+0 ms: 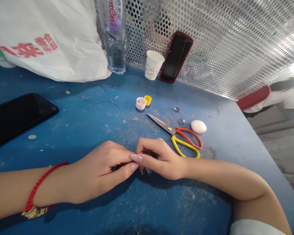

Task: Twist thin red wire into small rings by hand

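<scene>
My left hand [105,173], with a red braided cord on its wrist, meets my right hand [159,158] low over the table. Thumb and fingers of both are pinched together, tip against tip. Whatever lies between them is hidden or too small to make out. Just beyond my right hand lie scissors [171,130] with one orange-red and one yellow handle, blades slightly apart. A white egg-shaped object [198,126] rests to their right. Two small dark red rings of cord, one farther off [176,109] and one nearer [181,121], lie behind the scissors.
Two tiny tubs, white [140,103] and yellow [148,100], stand mid-table near loose dark thread [103,101]. Behind are a paper cup [154,65], a leaning phone [176,57], a water bottle [115,52] and a white bag [71,42]. Another phone [22,117] lies left.
</scene>
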### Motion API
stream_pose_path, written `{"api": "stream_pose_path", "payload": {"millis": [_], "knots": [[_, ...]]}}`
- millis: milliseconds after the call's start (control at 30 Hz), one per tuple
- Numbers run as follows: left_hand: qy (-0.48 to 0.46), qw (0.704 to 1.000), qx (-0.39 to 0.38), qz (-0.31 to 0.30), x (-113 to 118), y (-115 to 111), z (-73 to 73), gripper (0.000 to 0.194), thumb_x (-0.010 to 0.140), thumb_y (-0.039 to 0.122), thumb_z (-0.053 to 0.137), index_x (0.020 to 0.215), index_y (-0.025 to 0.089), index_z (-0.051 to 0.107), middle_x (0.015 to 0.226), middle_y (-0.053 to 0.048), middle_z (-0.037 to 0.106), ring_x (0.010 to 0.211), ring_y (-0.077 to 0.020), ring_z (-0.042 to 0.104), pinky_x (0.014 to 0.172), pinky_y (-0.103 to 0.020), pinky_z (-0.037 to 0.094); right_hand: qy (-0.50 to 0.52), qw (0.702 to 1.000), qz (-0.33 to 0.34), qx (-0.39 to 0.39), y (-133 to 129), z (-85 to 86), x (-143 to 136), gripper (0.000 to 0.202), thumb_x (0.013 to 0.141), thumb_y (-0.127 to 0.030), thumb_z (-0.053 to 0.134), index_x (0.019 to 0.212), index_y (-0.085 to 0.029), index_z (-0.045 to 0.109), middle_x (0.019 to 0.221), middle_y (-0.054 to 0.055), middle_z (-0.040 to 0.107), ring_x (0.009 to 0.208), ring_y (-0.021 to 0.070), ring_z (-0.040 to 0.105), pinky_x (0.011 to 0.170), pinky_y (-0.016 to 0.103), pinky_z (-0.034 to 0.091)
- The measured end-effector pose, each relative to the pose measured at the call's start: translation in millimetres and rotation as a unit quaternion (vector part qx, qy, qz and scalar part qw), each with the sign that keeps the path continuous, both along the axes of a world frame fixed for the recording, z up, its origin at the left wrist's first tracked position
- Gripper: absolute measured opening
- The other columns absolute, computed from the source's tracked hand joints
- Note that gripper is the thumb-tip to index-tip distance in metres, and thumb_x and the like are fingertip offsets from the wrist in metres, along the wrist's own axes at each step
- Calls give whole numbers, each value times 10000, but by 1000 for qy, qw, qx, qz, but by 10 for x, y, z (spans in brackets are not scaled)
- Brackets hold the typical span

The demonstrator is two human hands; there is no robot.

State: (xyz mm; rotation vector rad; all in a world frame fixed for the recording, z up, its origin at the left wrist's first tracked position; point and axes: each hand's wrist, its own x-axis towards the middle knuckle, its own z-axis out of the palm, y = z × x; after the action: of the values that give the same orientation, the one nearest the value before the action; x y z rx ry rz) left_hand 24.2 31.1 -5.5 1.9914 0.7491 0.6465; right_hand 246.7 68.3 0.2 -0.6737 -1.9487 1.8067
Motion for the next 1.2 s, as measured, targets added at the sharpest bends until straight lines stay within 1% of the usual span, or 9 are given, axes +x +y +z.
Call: {"api": "stream_pose_path", "payload": {"millis": [133,333,433,533,667,767,933,1067,1200], "knots": [[13,1000,-7,5,0,-1,7,368,1091,251,466,920,190,785,708,14,703,643,-137,656,629,-244,483,-6,1000,0,-1,5,1,-3,382,1024,-491,714,839,-198,553,670,-41,623,590,87,554,566,194,435],[-9,1000,7,2,4,2,-19,349,1087,226,473,930,190,781,709,18,706,634,-132,664,610,-244,474,-10,1000,1,4,3,5,-5,405,1020,-534,703,841,-205,547,669,-42,621,577,91,558,549,197,434],[-2,1000,6,2,3,-1,-18,361,1094,236,466,908,191,772,723,18,710,646,-129,671,605,-241,467,-11,1000,1,3,1,5,-4,400,1024,-521,701,840,-200,550,668,-43,622,573,86,556,554,198,434],[3,1000,-5,0,-2,-5,-5,343,1087,215,466,972,205,789,762,32,721,682,-118,682,647,-231,480,-9,1000,-1,4,3,3,-2,390,1025,-501,707,839,-197,550,667,-44,621,577,84,556,559,196,432],[10,1000,-8,3,-7,-8,12,356,1090,231,464,947,202,789,729,36,697,650,-116,658,637,-239,472,-3,1000,3,4,6,-1,0,368,1027,-473,713,842,-198,554,669,-43,623,582,86,561,562,192,434],[18,1000,-9,1,-8,-7,24,373,1093,246,454,931,192,785,736,22,699,676,-130,677,638,-246,476,-1,1000,2,1,7,1,-2,365,1026,-467,718,841,-197,555,669,-43,622,586,86,558,564,193,433],[15,1000,-9,-2,-7,-2,34,368,1089,233,450,960,193,793,733,20,708,669,-134,676,643,-245,484,0,1000,2,1,4,0,-3,355,1027,-442,723,839,-192,554,674,-41,621,583,82,558,567,191,430],[11,1000,-4,-6,-7,-1,4,373,1103,249,451,922,186,771,768,12,733,668,-132,672,623,-248,464,4,1000,-1,-1,0,-13,-1,366,1022,-462,724,839,-194,555,672,-45,618,581,82,564,565,189,434],[-13,1000,3,-6,-7,-8,-55,361,1103,232,452,907,183,751,721,36,679,647,-113,647,619,-236,447,-3,1000,-3,-4,0,-14,-1,376,1020,-481,722,841,-194,558,669,-45,624,582,82,562,563,188,434]]}}
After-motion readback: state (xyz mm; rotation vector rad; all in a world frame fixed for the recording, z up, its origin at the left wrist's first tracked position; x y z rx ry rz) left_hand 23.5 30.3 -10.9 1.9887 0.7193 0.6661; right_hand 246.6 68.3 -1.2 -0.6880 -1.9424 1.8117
